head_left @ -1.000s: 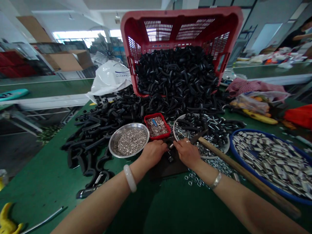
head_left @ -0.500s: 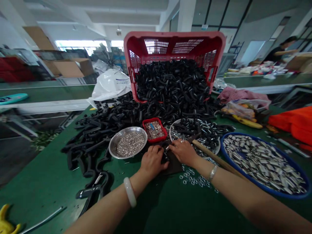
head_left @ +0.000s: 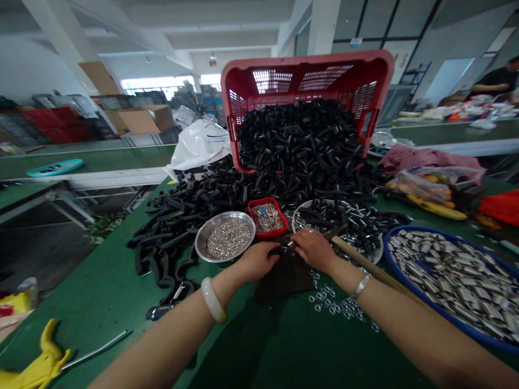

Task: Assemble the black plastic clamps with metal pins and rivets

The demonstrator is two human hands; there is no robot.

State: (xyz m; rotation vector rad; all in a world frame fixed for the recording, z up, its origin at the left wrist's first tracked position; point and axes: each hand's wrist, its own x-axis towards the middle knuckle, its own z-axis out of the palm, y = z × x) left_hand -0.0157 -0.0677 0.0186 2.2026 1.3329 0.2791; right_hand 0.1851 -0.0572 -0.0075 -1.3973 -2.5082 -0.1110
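My left hand (head_left: pixel 259 261) closes its fingers on the left end of a black part (head_left: pixel 286 250) above a dark block (head_left: pixel 279 281). My right hand (head_left: pixel 314 248) pinches a small silver piece (head_left: pixel 291 245) at that part's right side. Behind my hands stand a metal bowl of small silver pins (head_left: pixel 227 237) and a red tray (head_left: pixel 268 234) of similar pins with a blue item in it. A plate (head_left: pixel 378 249) of black parts and bolts is just beyond my right hand, and a wooden handle (head_left: pixel 365 265) lies beside my right wrist.
A red basket (head_left: pixel 308 60) full of black parts lies tipped at the back, with more heaped before it. Silver nuts (head_left: pixel 336 302) are scattered near my right forearm. A blue tray (head_left: pixel 387 246) of metal sleeves is at right, a yellow tool (head_left: pixel 44 362) at front left.
The view has shifted left. My left hand has moved from over the block to its left side, fingers now pointing right, uncovering more of the block. My right hand stays by the part.
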